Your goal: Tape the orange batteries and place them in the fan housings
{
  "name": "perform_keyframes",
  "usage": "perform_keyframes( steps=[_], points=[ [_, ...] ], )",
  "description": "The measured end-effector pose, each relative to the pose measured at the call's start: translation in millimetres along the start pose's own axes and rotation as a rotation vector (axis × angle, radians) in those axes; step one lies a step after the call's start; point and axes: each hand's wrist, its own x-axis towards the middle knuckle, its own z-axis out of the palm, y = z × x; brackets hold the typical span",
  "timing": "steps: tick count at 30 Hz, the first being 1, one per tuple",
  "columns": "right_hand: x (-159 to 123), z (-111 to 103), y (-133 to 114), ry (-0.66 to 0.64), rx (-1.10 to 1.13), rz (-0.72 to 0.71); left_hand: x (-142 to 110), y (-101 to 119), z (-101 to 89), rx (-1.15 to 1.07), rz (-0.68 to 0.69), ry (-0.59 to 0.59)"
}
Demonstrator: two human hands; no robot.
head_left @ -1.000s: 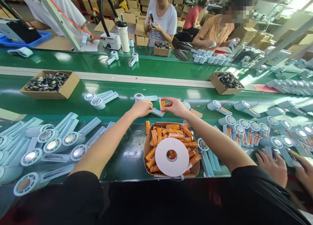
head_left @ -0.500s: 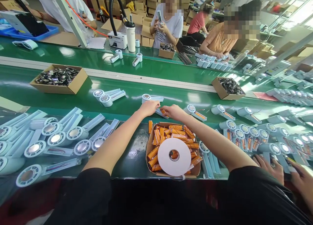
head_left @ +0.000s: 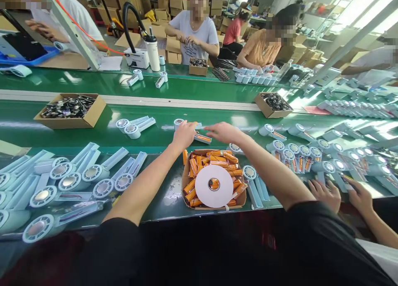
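Observation:
My left hand (head_left: pixel 185 134) is closed around a light-blue handheld fan, whose head it hides. The fan's open handle (head_left: pixel 202 139) points right and shows an orange battery inside. Just above and right of that handle is my right hand (head_left: pixel 224 133), its fingers stretched out to the left, with nothing visible in them. Behind my left hand lies another fan (head_left: pixel 178 123), partly covered. Below my hands stands a cardboard box (head_left: pixel 183 182) of orange batteries (head_left: pixel 193 165), with a white tape roll (head_left: pixel 202 190) on top.
Many fan bodies lie at left (head_left: pixel 70 181) and right (head_left: pixel 294 149). Two cartons of small dark parts (head_left: pixel 90 119) (head_left: pixel 264 108) stand on the green belt (head_left: pixel 149 132). A co-worker's hands (head_left: pixel 325 194) work at lower right. Other people sit across the line.
My right hand has drawn off the battery handle, its fingers straightening. My left hand still holds the fan, now with more of the handle showing. The whole view has shifted slightly.

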Motion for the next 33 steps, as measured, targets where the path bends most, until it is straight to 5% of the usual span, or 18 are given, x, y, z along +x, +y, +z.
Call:
perform_keyframes(
  steps=[2, 3, 5, 8, 12, 14, 18, 20, 22, 27, 30, 33],
  points=[
    [-60, -7, 9, 0.319, 0.28, 0.095, -45, 18, -2.9, -0.035, 0.185, -0.013],
    [-92, -6, 12, 0.439, 0.389, 0.167, -71, 26, -1.9, -0.081, 0.394, -0.071],
    [-155, 3, 10, 0.538, 0.505, 0.243, -122, 37, 2.9, -0.088, 0.666, -0.16],
    [-216, 33, -11, 0.545, 0.657, 0.28, -174, 44, 8.1, -0.037, 0.619, -0.098],
    [-229, 77, -61, 0.391, 1.012, 0.27, -190, 45, 4.7, -0.078, 0.486, 0.145],
    [-220, 91, -80, 0.358, 1.109, 0.257, -189, 45, 5.9, -0.066, 0.479, 0.136],
    [-207, 95, -83, 0.729, 1.162, 0.386, -190, 43, 20.8, -0.006, 0.488, -0.052],
    [-208, 91, -75, 0.812, 1.177, 0.407, -195, 43, 25.8, -0.022, 0.464, -0.042],
    [-214, 88, -72, 0.671, 1.18, 0.384, -201, 45, 25.0, -0.053, 0.435, 0.068],
    [-221, 94, -103, -0.014, 1.234, 0.2, -211, 40, 14.1, -0.059, 0.353, 0.334],
    [-218, 100, -121, -0.178, 1.115, -0.065, -211, 18, 11.3, -0.191, 0.23, 0.332],
    [-212, 100, -115, -0.26, 0.867, -0.292, -211, -8, 7.5, -0.445, -0.065, 0.343]
  ],
)
